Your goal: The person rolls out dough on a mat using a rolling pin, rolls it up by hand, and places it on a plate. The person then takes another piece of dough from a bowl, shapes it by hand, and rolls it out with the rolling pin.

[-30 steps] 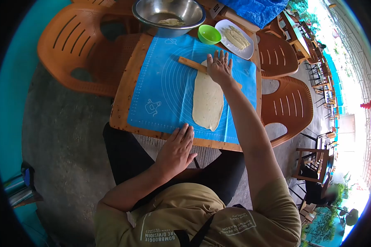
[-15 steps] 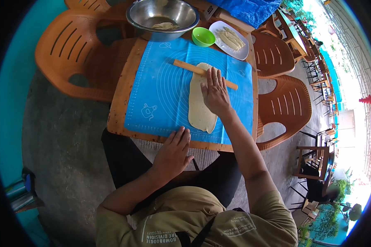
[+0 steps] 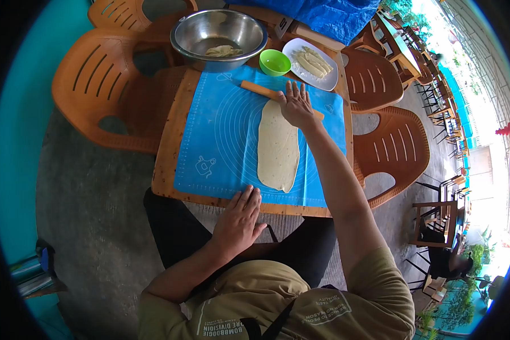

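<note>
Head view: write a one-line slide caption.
Right hand on a rolling pin across the far end of flattened dough, left hand at the near edge of a blue mat.

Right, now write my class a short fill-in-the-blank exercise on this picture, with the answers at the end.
1. The right hand rests on a cylindrical wooden ____.
2. The flattened dough lies on a mat coloured ____.
3. The small bowl beside the plate is ____ in colour.
4. The hand at the near edge of the table is the ____ one.

Missing words: rolling pin; blue; green; left.
</note>
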Demonstrator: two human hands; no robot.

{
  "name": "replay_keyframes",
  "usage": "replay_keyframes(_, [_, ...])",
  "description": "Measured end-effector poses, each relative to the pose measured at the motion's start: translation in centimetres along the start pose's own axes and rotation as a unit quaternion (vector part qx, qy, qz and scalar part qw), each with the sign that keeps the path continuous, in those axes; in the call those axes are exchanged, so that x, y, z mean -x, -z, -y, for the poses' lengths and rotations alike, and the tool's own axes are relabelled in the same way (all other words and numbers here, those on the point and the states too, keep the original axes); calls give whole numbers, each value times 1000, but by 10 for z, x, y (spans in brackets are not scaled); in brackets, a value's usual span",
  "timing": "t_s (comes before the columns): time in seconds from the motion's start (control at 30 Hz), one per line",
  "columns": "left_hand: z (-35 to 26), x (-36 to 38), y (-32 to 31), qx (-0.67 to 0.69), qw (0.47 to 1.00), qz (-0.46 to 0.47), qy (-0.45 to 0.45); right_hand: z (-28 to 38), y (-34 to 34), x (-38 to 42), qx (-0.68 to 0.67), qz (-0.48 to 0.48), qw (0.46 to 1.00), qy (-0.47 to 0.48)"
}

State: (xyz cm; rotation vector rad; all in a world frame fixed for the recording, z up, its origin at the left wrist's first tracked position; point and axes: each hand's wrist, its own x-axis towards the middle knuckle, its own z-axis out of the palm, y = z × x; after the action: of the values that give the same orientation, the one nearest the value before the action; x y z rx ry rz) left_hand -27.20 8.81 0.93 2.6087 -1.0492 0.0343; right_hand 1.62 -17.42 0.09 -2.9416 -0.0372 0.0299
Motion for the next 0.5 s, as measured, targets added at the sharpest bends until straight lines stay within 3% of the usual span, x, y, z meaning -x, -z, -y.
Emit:
replay_keyframes(0.17, [0, 2, -3, -2, 1000, -13, -1, -17, -1, -22, -29, -19, 999, 5])
replay_keyframes(0.27, [2, 2, -2, 7, 1000, -23, -2, -40, -23, -29, -101, -182, 975, 78])
replay_keyframes(0.4, [2, 1, 2, 25, 1000, -5, -2, -33, 2, 21, -131, -234, 960, 79])
replay_keyframes(0.5, [3, 1, 1, 33, 999, -4, -8, -45, 11, 51, -76, -243, 961, 107])
